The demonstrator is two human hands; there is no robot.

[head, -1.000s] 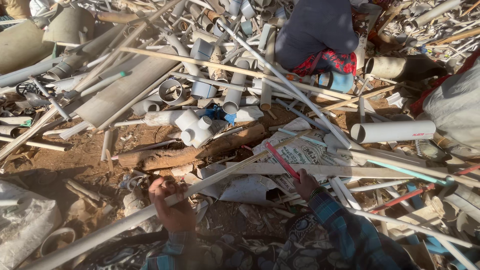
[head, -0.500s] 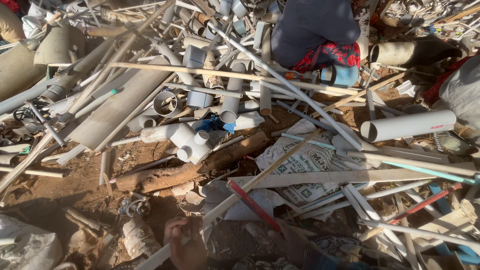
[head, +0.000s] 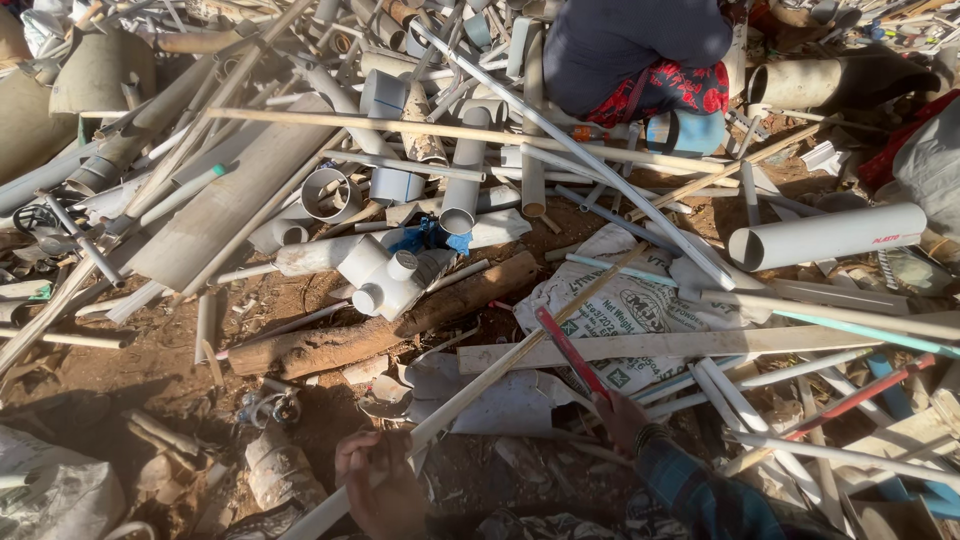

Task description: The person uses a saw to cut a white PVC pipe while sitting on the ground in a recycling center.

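My left hand [head: 378, 482] grips a long thin pale pipe [head: 500, 365] that runs up and to the right across the scrap heap. My right hand [head: 622, 418], in a blue plaid sleeve, holds a slim red rod [head: 570, 350] that points up and to the left. The two cross near a printed white sack [head: 625, 305] lying on the dirt. Both hands are low at the bottom edge of the view.
Heaps of white and grey plastic pipes and fittings [head: 385, 270] cover the ground. A dirty brown log-like pipe [head: 380, 320] lies in the middle. A wide white pipe [head: 830, 235] lies at right. Another person [head: 640, 50] crouches at the top.
The view has dropped and shifted, so my hands now sit lower in the frame. The red rod has swung more upright while the long pale pipe stays in my left hand.
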